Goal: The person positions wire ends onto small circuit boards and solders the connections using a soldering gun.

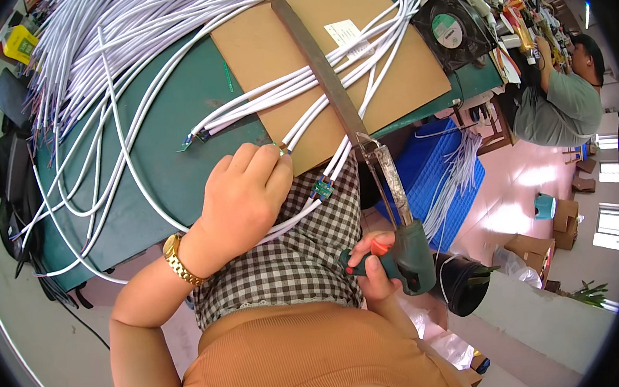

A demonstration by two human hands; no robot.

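Observation:
My left hand (240, 195), wearing a gold watch (181, 260), has its fingers curled together at the cardboard's near edge. Its fingertips close on the ends of white cables (305, 125); what lies under them is mostly hidden. In my right hand (378, 279) is a dark green soldering gun (412, 254) with a red trigger, held upright over my lap. The gun's metal tip reaches up to the near end of a long metal bar (322, 76). Between the hands, a small green circuit board (321, 187) joined to white cables hangs over my checked skirt (286, 272).
The cardboard sheet (254, 45) lies on a green table (156, 184), with more cables ending in small boards (196, 138). A thick heap of white cables (116, 48) fills the far left. A black fan (453, 29) stands far right. Another person (560, 101) sits beyond.

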